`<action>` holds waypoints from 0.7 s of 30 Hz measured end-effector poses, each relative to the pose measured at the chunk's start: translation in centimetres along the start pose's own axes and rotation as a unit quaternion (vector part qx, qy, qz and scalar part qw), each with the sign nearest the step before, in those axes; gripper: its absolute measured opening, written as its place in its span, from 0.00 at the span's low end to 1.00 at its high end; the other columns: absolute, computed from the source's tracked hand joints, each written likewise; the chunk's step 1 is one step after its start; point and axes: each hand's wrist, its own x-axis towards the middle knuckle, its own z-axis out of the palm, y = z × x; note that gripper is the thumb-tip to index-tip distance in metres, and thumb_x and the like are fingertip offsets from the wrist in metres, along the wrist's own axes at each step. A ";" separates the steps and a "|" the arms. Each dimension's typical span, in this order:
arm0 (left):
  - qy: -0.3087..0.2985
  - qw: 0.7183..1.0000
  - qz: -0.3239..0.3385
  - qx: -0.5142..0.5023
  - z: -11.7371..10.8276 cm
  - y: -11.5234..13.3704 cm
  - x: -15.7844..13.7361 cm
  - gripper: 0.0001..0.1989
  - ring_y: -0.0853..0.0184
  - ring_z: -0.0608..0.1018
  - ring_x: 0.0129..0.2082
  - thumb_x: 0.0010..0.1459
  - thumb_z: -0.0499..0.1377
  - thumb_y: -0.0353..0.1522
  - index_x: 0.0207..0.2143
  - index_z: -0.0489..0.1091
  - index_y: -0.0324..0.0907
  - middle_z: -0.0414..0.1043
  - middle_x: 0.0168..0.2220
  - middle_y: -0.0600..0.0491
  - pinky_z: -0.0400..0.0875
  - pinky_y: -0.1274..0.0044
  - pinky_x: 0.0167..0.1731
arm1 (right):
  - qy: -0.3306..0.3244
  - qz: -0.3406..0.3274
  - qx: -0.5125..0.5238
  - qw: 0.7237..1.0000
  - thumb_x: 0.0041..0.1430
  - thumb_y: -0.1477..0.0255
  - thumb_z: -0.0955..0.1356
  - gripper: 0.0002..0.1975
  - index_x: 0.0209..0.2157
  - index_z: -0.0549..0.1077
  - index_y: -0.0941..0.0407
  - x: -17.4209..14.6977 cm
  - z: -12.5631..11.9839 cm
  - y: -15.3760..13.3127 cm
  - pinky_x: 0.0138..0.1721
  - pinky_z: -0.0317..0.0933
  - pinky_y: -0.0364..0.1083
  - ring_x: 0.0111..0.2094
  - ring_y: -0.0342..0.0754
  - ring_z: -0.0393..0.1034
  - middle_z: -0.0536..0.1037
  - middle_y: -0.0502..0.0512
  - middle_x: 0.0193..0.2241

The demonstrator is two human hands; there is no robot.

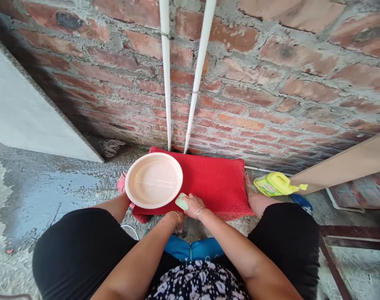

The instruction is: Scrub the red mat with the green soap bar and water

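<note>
My right hand (194, 205) is closed on a pale green bar of soap (181, 201), just right of the basin's near rim. Low at the near edge of the red cloth, my left hand (179, 220) points downward, close to my right hand. Its fingers are mostly hidden, so their grip does not show. The thick red cloth (215, 179) lies spread over a low support between my legs. On its left part stands a round, pale pink basin (154, 206), whose inside reflects light.
A yellow jug (273, 184) lies on its side by my right leg, with something blue (302, 203) beside it. Two white pipes (166, 83) run down the brick wall (246, 75). A grey slab (36, 100) leans at left, near a crumpled rag (111, 147). The concrete floor (61, 187) is wet.
</note>
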 end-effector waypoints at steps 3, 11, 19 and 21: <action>-0.041 0.995 -0.030 0.081 -0.5 1.4 -1.0 0.24 0.50 0.76 0.46 0.34 0.70 0.35 0.38 0.78 0.42 0.76 0.43 0.40 0.70 0.66 0.46 | 0.026 0.036 0.002 0.999 0.45 0.63 0.69 0.26 0.49 0.68 0.48 -1.1 -0.8 2.6 0.42 0.57 0.47 0.42 0.51 0.66 0.67 0.55 0.44; 0.036 0.990 -0.010 0.135 -4.1 3.5 -7.1 0.23 0.52 0.74 0.48 0.49 0.61 0.37 0.47 0.71 0.37 0.70 0.50 0.38 0.69 0.66 0.46 | -0.001 0.123 -0.053 0.991 0.49 0.69 0.68 0.25 0.51 0.68 0.46 -3.5 -5.5 12.6 0.47 0.54 0.51 0.49 0.54 0.64 0.67 0.57 0.48; 0.112 0.977 -0.082 0.161 -5.5 2.8 -7.3 0.21 0.50 0.71 0.50 0.51 0.57 0.32 0.49 0.68 0.40 0.67 0.51 0.40 0.67 0.60 0.46 | 0.047 0.217 -0.047 0.974 0.51 0.69 0.66 0.26 0.54 0.66 0.48 -4.6 -8.9 18.4 0.46 0.53 0.52 0.49 0.56 0.63 0.67 0.60 0.49; 0.118 0.981 -0.069 0.140 -4.5 4.1 -5.8 0.21 0.52 0.71 0.51 0.52 0.56 0.32 0.49 0.67 0.42 0.67 0.51 0.42 0.67 0.62 0.46 | 0.065 0.197 -0.034 0.978 0.53 0.69 0.65 0.25 0.54 0.65 0.47 -2.4 -8.9 17.2 0.46 0.53 0.52 0.49 0.55 0.63 0.67 0.59 0.49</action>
